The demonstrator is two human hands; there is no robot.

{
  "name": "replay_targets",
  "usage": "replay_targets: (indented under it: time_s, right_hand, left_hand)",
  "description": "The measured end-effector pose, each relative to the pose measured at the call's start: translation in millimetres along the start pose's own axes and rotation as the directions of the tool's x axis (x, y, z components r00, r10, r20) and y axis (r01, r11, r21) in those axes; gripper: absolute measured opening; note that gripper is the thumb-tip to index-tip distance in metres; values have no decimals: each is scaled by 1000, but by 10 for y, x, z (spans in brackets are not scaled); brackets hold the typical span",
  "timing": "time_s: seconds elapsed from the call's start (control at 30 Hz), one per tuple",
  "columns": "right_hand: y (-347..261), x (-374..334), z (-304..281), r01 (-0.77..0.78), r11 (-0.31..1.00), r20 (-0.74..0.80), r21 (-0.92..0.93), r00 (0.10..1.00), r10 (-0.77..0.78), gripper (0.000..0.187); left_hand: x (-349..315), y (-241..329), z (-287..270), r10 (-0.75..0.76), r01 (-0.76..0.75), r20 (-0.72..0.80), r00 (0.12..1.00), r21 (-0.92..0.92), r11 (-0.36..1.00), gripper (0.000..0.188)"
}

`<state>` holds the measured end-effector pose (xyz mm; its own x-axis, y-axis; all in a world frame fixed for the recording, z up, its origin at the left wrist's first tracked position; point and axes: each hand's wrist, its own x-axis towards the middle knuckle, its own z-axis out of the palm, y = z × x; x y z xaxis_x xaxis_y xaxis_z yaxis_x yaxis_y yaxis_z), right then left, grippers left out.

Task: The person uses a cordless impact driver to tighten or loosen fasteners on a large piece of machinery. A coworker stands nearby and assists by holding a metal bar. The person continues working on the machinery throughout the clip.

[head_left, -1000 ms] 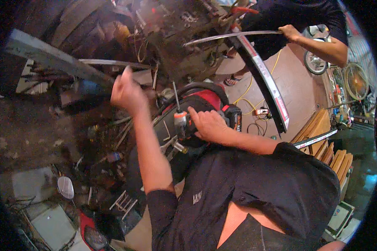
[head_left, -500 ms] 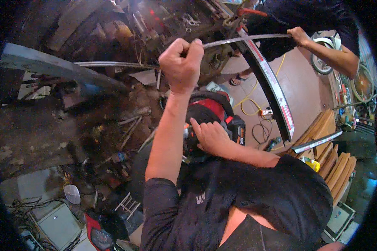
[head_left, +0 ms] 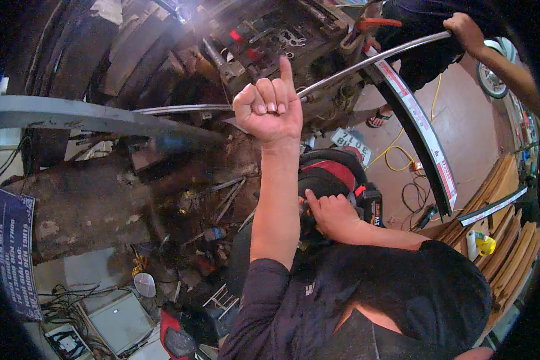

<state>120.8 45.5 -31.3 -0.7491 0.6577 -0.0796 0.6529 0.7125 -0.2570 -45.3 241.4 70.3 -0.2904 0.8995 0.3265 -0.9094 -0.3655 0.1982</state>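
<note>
My left hand is raised palm toward me, three fingers curled in and one finger standing straight up. Nothing shows in the curled fingers. A long thin curved metal strip passes behind it. A co-worker's hand grips the strip's far right end. Lower down, my right hand is closed over a black cordless power tool with orange details, its battery pack sticking out to the right. The tool's working end is hidden by the hand and dark surroundings.
A grey beam juts in from the left. An orange-handled clamp sits near a curved black length with a white-red label. Wooden pieces are stacked at right. A yellow cable lies on the floor; a motorcycle seat is beside the tool.
My left hand has turned from a fist, back toward me, to palm toward me with one finger raised. The co-worker's hand and strip end sit higher. The view has shifted.
</note>
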Motion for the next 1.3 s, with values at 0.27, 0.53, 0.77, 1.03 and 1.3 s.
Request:
replay_targets:
  time_s: [0.27, 0.53, 0.77, 1.03, 1.3]
  right_hand:
    - [0, -8, -20, -6, 997, -31, 74, 999, 8, 63]
    - [6, -17, -7, 8, 996, -107, 87, 994, 1, 53]
    - [-16, -19, 184, -32, 999, -119, 36, 992, 36, 65]
    - [-6, 15, -82, 28, 1000, 92, 3, 995, -28, 56]
    - [421, 95, -1208, 66, 571, 64, 818, 977, -204, 79]
  left_hand:
    - [781, -276, -80, 94, -44, -146, 985, 316, 948, 40]
    - [1438, -361, -22, 142, -24, -332, 932, 335, 942, 39]
    - [467, 85, 202, 19, -37, 52, 998, 375, 926, 41]
    - [-1112, 1179, -54, 255, -88, -55, 965, 850, 519, 40]
    - [-1978, 1871, -250, 551, 308, -460, 696, 885, 349, 41]
